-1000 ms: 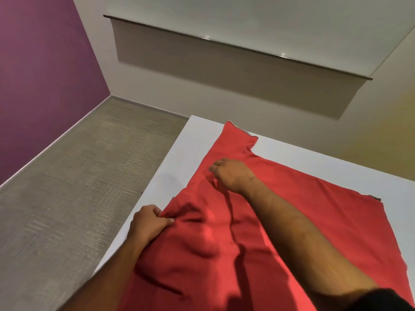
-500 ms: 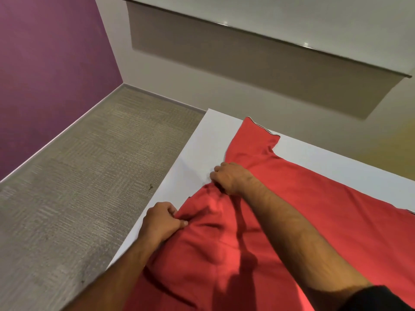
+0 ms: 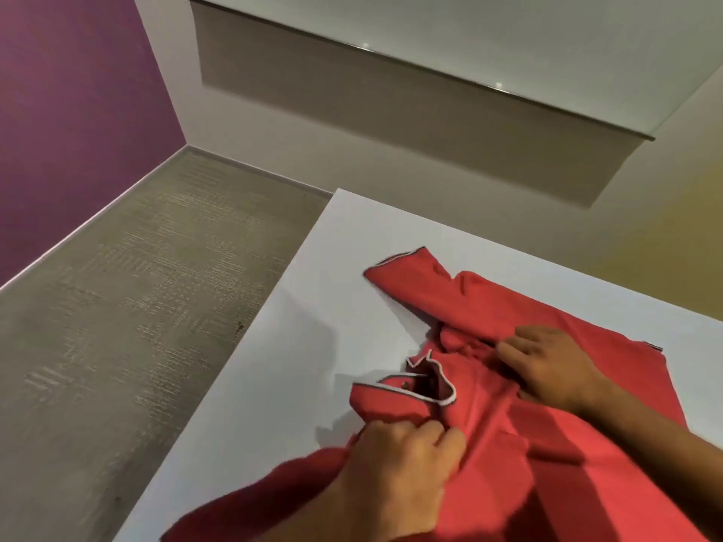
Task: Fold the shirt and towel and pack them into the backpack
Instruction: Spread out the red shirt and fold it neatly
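So the white desk (image 3: 297,346) has my red shirt (image 3: 587,483) spread over its near right part, collar (image 3: 430,389) facing left. My left hand (image 3: 395,475) has its fingers bunched on the near fabric, and my right hand (image 3: 555,365) presses flat, fingers straight, beside the collar.

There is one red shirt (image 3: 579,483) on one white surface (image 3: 305,346). Two hands are in view, one left hand (image 3: 395,475) and one right hand (image 3: 551,365), and both are on the shirt. The shirt shows one collar (image 3: 430,385) with a pale edge, and two sleeves: one sleeve (image 3: 407,275) at the far side of the surface, and a second one (image 3: 647,348) near the right hand. I count one purple wall (image 3: 78,111) and one grey carpet floor (image 3: 137,307).
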